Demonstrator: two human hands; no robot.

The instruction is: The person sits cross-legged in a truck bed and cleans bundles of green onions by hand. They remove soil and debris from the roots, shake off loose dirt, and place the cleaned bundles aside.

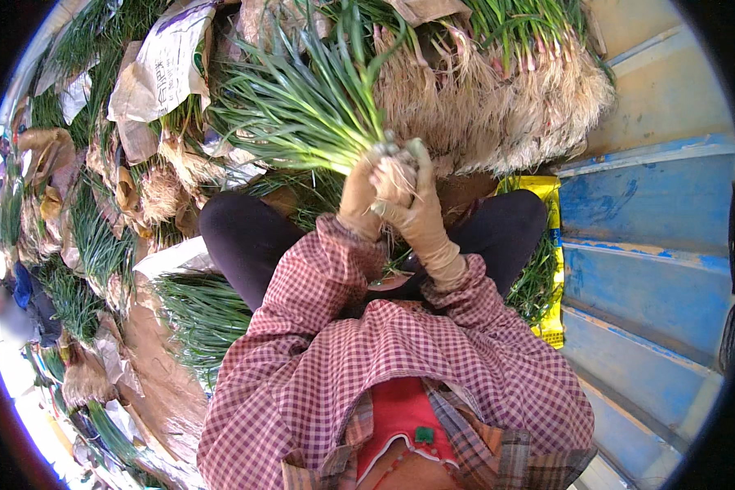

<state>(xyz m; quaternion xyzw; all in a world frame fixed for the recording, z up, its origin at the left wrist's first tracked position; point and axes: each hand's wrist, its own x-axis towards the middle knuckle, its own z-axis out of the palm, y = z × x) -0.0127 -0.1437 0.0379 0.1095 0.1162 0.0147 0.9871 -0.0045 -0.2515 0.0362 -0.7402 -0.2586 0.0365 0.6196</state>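
In front of my body I hold a bunch of spring onions (322,110), its long green leaves fanning up and to the left. My left hand (357,200), in a pale glove, is closed around the stems near the root end. My right hand (425,220), gloved as well, presses on the pale roots (396,181) from the right, thumb and fingers bent round them. The fingertips partly cover the root end. Beyond the hands lies a thick row of similar plants (498,106), their tangled, straw-coloured roots facing me.
More bundles of greens (102,237) lie to the left, among torn paper sacks (163,69). Another leafy heap (204,314) sits beside my left knee. A yellow bag (554,269) lies by my right knee, next to a ribbed blue metal wall (641,286).
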